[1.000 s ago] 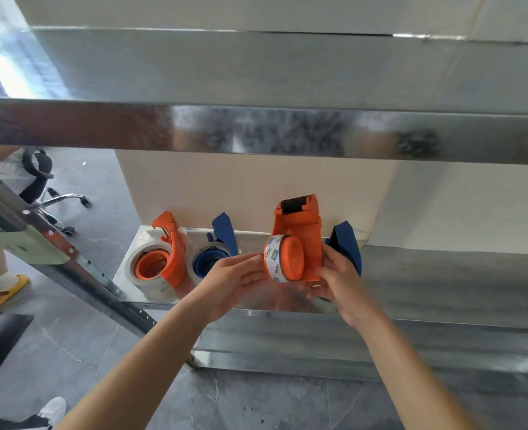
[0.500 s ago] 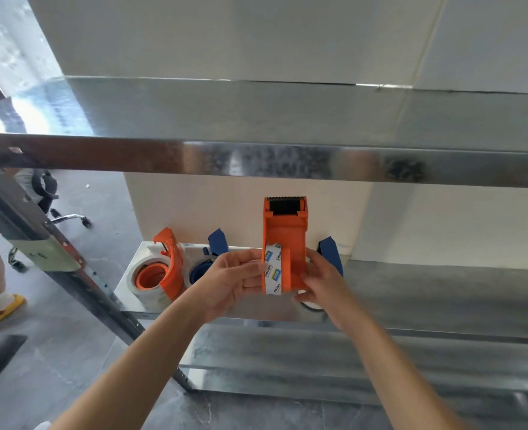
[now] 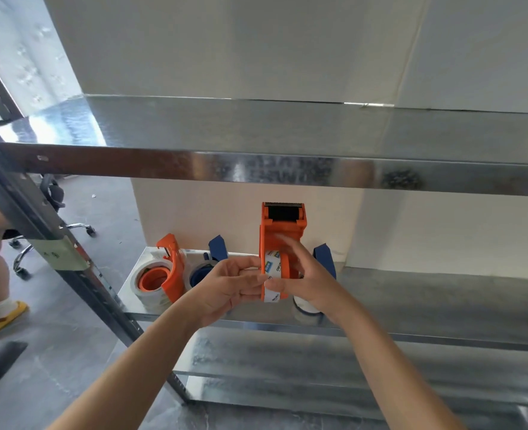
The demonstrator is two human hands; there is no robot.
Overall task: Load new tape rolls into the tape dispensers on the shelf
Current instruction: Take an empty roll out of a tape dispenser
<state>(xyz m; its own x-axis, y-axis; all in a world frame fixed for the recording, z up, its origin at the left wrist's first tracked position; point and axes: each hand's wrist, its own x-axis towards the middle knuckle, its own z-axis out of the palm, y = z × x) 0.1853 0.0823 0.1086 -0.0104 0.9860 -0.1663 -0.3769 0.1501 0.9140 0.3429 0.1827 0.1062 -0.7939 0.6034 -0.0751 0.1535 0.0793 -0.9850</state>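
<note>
Our left hand (image 3: 230, 285) grips the orange plastic tape dispenser (image 3: 282, 229) above the steel shelf (image 3: 427, 301) while our right hand (image 3: 307, 282) pinches its white tape roll (image 3: 270, 265), which we should seat squarely.

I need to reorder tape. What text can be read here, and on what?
"deli": on the white label of the tape roll in the orange dispenser, printed twice.
Green tag on the shelf post: marks too blurred to read.
Nothing else is legible.

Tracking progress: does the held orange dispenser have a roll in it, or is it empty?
Loaded: a white printed tape roll sits on the hub of the orange dispenser.
</note>
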